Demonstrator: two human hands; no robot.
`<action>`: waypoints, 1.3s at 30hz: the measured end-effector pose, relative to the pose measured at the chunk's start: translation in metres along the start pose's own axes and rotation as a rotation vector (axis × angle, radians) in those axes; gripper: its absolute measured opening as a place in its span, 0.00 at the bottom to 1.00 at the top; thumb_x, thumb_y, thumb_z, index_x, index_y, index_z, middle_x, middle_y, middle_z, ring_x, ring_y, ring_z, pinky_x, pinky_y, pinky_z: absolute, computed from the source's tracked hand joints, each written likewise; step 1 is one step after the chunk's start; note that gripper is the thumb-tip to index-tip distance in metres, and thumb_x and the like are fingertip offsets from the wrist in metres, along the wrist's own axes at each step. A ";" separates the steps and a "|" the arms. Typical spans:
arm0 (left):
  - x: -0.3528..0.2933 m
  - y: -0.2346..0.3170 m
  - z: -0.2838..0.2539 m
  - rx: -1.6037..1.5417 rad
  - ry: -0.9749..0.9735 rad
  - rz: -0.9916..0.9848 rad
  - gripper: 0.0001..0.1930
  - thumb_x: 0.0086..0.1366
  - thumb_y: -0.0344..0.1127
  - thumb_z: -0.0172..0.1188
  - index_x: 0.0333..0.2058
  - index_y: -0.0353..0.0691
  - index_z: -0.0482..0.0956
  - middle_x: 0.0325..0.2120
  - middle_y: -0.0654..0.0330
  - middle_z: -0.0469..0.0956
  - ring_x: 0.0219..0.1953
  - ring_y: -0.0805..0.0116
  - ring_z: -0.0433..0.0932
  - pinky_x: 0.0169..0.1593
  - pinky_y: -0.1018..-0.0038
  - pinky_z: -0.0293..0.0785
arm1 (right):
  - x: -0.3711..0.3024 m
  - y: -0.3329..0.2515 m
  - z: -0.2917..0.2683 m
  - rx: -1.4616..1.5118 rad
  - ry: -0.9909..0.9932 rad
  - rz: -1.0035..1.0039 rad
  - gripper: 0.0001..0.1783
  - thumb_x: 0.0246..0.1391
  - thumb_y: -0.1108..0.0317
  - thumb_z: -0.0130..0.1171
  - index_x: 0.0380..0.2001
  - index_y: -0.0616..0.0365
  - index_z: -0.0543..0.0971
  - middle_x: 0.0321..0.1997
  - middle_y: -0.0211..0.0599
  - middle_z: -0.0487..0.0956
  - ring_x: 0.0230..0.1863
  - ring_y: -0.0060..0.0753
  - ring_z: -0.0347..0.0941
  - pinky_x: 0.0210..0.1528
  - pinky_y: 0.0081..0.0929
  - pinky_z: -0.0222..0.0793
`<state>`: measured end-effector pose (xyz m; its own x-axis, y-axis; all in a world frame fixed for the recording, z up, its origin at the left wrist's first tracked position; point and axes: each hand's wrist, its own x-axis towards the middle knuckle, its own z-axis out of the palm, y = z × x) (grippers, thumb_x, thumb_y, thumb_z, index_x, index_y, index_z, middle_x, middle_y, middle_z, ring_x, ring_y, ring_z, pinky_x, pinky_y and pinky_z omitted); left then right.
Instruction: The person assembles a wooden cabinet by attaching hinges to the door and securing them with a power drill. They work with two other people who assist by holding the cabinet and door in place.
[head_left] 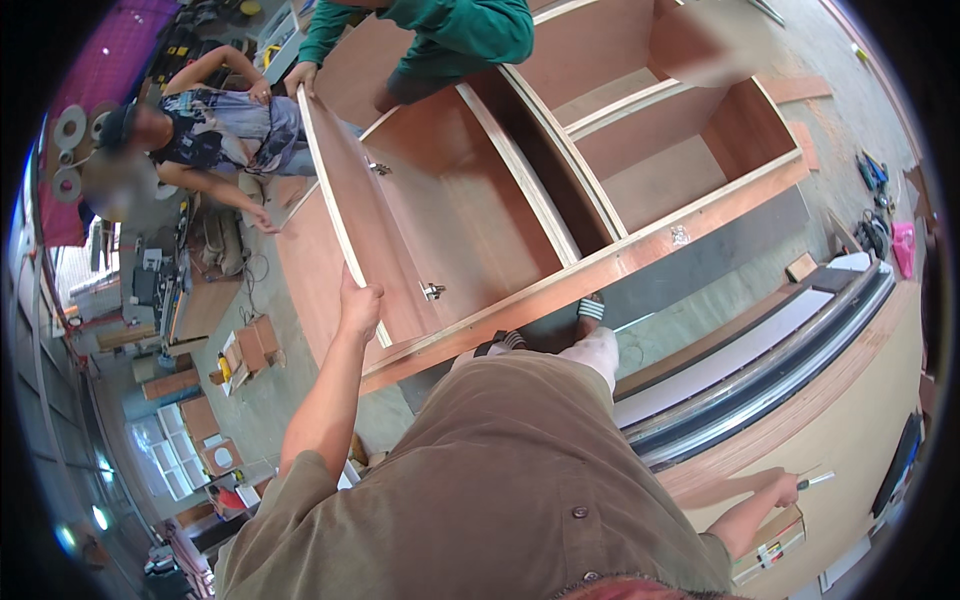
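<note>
My left hand [360, 305] is closed around the near end of a wooden cabinet door [375, 225], which stands swung out on metal hinges [433, 291]. The door belongs to a large plywood cabinet [460, 190] lying on its back in front of me, with open compartments. Off to my lower right, my right hand [772, 495] is closed over a plywood-topped bench, at a small tool with a pale, shiny end [818, 480]; its exact kind is too small to tell. A small carton [775, 545] lies beside that arm.
A co-worker in a green sleeve [465, 35] touches the door's far end; another person [235, 135] stands at the left. Long dark and metallic strips [760, 375] lie along the bench. Pliers-like tools [872, 172] and a pink object [904, 248] lie on the right floor.
</note>
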<state>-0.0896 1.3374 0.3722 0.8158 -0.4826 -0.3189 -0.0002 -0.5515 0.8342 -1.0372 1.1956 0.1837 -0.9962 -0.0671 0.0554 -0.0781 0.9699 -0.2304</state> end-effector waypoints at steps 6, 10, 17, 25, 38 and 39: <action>0.001 -0.002 0.002 0.067 0.055 0.019 0.40 0.49 0.14 0.47 0.65 0.37 0.55 0.52 0.53 0.72 0.46 0.66 0.75 0.44 0.77 0.73 | -0.216 -0.113 -0.068 0.836 -0.326 -0.696 0.22 0.59 0.67 0.58 0.54 0.67 0.71 0.39 0.43 0.78 0.33 0.31 0.75 0.33 0.22 0.72; -0.003 0.004 0.006 0.368 0.156 0.072 0.43 0.53 0.20 0.48 0.69 0.40 0.44 0.55 0.43 0.71 0.48 0.51 0.77 0.48 0.66 0.74 | -0.371 -0.145 -0.017 0.871 -1.064 -1.162 0.21 0.54 0.77 0.59 0.53 0.62 0.74 0.50 0.37 0.76 0.49 0.31 0.71 0.56 0.26 0.65; -0.044 0.006 0.013 0.623 0.209 0.031 0.47 0.56 0.26 0.50 0.71 0.47 0.33 0.59 0.36 0.64 0.52 0.40 0.73 0.55 0.55 0.70 | -0.602 -0.175 -0.052 0.506 -1.540 -1.600 0.18 0.48 0.72 0.64 0.44 0.61 0.76 0.41 0.38 0.78 0.45 0.31 0.73 0.51 0.28 0.67; -0.062 -0.021 0.019 0.423 0.201 -0.025 0.44 0.58 0.28 0.51 0.70 0.41 0.38 0.59 0.40 0.64 0.57 0.42 0.70 0.58 0.55 0.67 | -0.721 -0.219 -0.085 0.322 -1.483 -1.959 0.19 0.47 0.67 0.67 0.42 0.59 0.75 0.36 0.42 0.79 0.38 0.36 0.75 0.44 0.31 0.69; -0.066 -0.003 0.005 0.319 0.115 -0.162 0.42 0.54 0.29 0.53 0.68 0.37 0.47 0.60 0.38 0.64 0.61 0.44 0.66 0.61 0.58 0.65 | -0.753 -0.216 -0.059 0.372 -1.268 -1.944 0.20 0.48 0.62 0.67 0.42 0.59 0.73 0.40 0.46 0.79 0.43 0.44 0.76 0.47 0.37 0.69; -0.065 -0.004 0.007 0.323 0.114 -0.149 0.41 0.54 0.29 0.53 0.68 0.37 0.48 0.59 0.38 0.65 0.60 0.43 0.67 0.61 0.58 0.65 | -0.751 -0.215 -0.054 0.421 -1.332 -1.901 0.21 0.48 0.63 0.67 0.42 0.60 0.73 0.40 0.45 0.79 0.43 0.42 0.76 0.48 0.36 0.69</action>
<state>-0.1468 1.3660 0.3865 0.8798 -0.3120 -0.3588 -0.0443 -0.8051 0.5915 -0.2696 1.0501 0.2441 0.7041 -0.7100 -0.0135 -0.4163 -0.3972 -0.8179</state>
